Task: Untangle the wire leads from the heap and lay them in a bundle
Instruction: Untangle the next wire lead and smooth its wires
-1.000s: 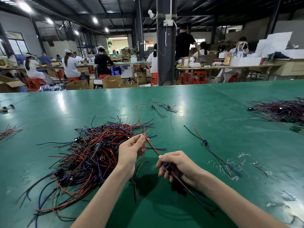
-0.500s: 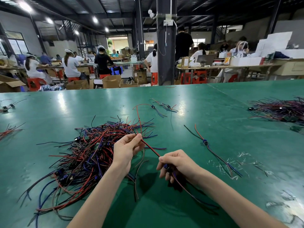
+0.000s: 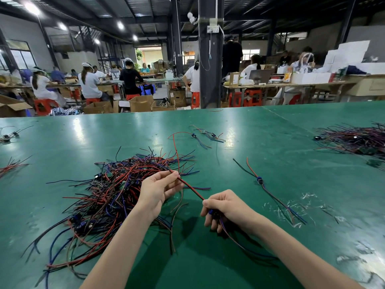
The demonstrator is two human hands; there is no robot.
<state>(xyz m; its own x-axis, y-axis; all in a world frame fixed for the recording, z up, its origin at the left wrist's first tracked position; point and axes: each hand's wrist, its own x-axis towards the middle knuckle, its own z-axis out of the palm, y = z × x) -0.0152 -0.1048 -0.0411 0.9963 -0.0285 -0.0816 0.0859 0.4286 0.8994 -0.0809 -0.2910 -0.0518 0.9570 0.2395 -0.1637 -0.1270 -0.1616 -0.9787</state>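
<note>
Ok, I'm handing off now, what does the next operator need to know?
Left hand: pinches the red lead near the heap.
Right hand: grips the same lead at its blue connector; tails trail toward the person.
Done: one loose lead lies on the table, right of the hands.
Left: free the held lead, lay it there, then work through the heap.

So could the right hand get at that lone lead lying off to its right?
Probably: the lone lead lies on the table near the right hand, with nothing between them. But that hand is gripping a red lead.
</note>
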